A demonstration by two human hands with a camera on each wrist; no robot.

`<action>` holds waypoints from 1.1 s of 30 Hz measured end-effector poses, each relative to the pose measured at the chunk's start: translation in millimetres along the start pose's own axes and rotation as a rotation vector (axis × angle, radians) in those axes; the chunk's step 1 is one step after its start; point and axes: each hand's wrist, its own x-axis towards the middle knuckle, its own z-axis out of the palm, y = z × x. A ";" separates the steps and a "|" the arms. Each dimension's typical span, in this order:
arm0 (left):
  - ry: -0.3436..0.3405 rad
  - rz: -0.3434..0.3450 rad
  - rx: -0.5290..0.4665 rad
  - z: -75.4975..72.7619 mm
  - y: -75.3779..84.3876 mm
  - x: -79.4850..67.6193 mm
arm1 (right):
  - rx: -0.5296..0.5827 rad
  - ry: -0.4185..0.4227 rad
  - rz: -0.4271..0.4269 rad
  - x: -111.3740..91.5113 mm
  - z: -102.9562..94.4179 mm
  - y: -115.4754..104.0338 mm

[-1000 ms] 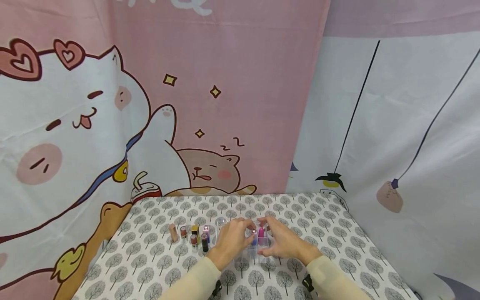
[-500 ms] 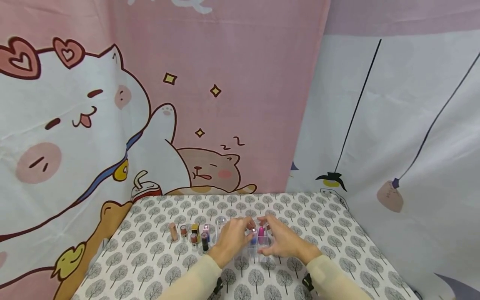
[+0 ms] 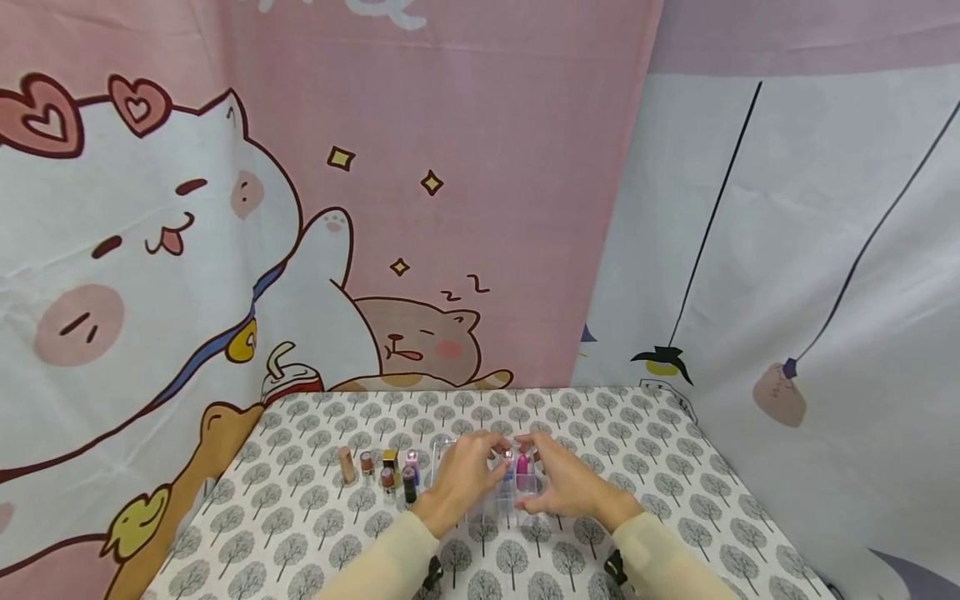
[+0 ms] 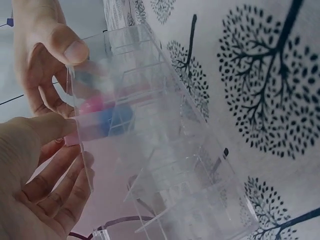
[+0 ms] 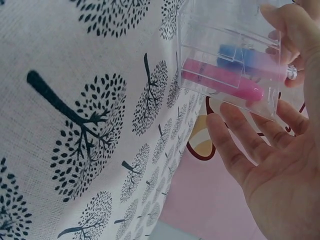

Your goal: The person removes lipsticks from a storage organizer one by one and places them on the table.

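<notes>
A clear plastic organizer (image 3: 483,508) with several compartments stands on the table. My left hand (image 3: 465,475) reaches over it and pinches the top of a lipstick tube (image 5: 255,65), pink above and blue below, which is in a compartment at the right end. Beside that tube, a bright magenta lipstick (image 5: 222,80) stands in the neighbouring compartment. My right hand (image 3: 566,479) spans the organizer's right end, its thumb at the front wall and its fingers toward the back. Exact contact of those fingers is hard to see. The left hand hides much of the organizer's left part in the head view.
Left of the organizer stand several lipsticks: a tan tube (image 3: 347,465), two with brownish-red tops (image 3: 367,463), a gold-and-black one (image 3: 391,462), a pink-and-blue one (image 3: 413,463) and a black one (image 3: 409,485). A tree-print cloth (image 3: 622,550) covers the table; printed curtains hang behind.
The pinched lipstick and my left fingers have shifted slightly upward in the head view, with less of the blue part showing. The right hand and the organizer stay about where they were.
</notes>
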 end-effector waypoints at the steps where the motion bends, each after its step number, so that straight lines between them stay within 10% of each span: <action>1: 0.007 0.001 -0.001 -1.0 0.4 0.1 | 0.001 0.001 -0.001 0.1 0.1 0.1; 33: 0.248 0.158 -0.004 -62.4 4.9 -2.9 | -0.001 0.012 -0.010 -0.7 0.7 1.7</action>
